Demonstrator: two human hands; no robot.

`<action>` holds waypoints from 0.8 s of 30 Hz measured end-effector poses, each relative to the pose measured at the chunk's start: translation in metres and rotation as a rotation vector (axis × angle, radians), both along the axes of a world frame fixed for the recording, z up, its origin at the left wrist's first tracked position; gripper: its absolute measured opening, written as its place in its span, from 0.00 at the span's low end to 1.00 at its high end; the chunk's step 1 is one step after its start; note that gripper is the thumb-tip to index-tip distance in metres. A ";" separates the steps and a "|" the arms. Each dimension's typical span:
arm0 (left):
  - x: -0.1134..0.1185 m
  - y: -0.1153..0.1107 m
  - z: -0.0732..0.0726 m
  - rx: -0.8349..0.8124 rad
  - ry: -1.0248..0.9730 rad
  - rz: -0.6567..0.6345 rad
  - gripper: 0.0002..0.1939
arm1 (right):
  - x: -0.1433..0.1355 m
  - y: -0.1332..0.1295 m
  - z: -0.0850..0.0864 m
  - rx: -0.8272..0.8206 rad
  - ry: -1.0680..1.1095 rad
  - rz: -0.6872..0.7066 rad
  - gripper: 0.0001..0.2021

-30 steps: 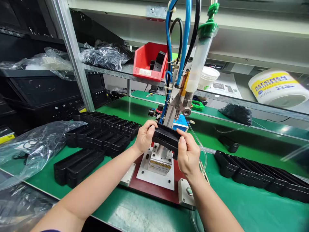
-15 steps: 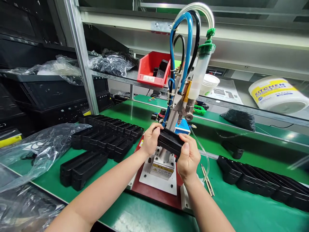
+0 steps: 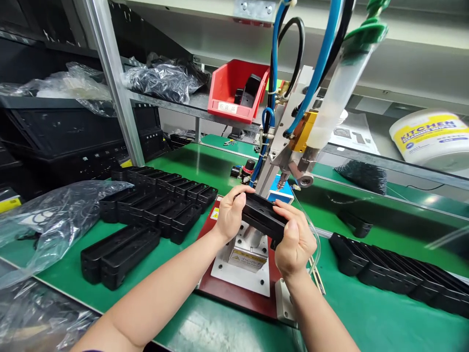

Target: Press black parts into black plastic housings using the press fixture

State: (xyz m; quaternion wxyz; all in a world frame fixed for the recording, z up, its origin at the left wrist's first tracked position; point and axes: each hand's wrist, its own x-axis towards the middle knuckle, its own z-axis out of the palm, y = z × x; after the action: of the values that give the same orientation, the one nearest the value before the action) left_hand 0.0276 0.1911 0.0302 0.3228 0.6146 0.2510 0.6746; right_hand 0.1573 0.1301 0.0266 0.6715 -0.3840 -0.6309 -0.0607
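Evidently the upright machine (image 3: 269, 177) makes the best landmark, with everything else set out around it. Far to its left, a clear plastic bag (image 3: 69, 215) lies crumpled on the green bench. Next come a pair of long black trays (image 3: 119, 254), side by side and left of the machine, then the grouped black trays (image 3: 161, 198), ranked closer to it. Above these, on the shelf and up to the left of the machine's column, sits a red bin (image 3: 238, 90) with black pieces inside.

In front of the machine, the left hand (image 3: 230, 215) ends a forearm that slants up from the lower left; its fingers are curled closed around one end of the black part (image 3: 264, 215), thumb pointing upward. That part is held up before the machine's column, above its base, tilted so the right end is lower. The right hand (image 3: 296, 242) grips this lower end, fingers bent over it and thumb raised, its forearm rising from the lower right.

Right of the machine, a row of black parts (image 3: 397, 274) leans together on the bench, and higher up a white tub (image 3: 430, 139) rests on the shelf.
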 end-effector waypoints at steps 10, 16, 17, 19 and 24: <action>-0.008 0.003 0.007 -0.041 0.086 -0.062 0.19 | 0.007 0.001 0.007 -0.059 -0.094 -0.024 0.16; -0.010 -0.002 0.012 -0.068 0.134 -0.104 0.22 | 0.011 -0.002 0.014 -0.105 -0.047 -0.023 0.18; -0.010 -0.002 0.012 -0.070 0.132 -0.123 0.21 | 0.011 -0.003 0.014 -0.100 -0.040 -0.034 0.18; -0.008 -0.003 0.010 -0.075 0.124 -0.147 0.20 | 0.011 -0.003 0.012 -0.081 -0.047 -0.047 0.18; -0.009 -0.002 0.007 -0.072 0.115 -0.164 0.19 | 0.011 -0.005 0.009 -0.015 -0.104 -0.052 0.16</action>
State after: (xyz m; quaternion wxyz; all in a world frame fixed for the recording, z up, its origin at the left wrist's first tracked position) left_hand 0.0188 0.1888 0.0368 0.3839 0.6589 0.2419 0.5999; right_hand 0.1678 0.1251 0.0359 0.6330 -0.4013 -0.6554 -0.0933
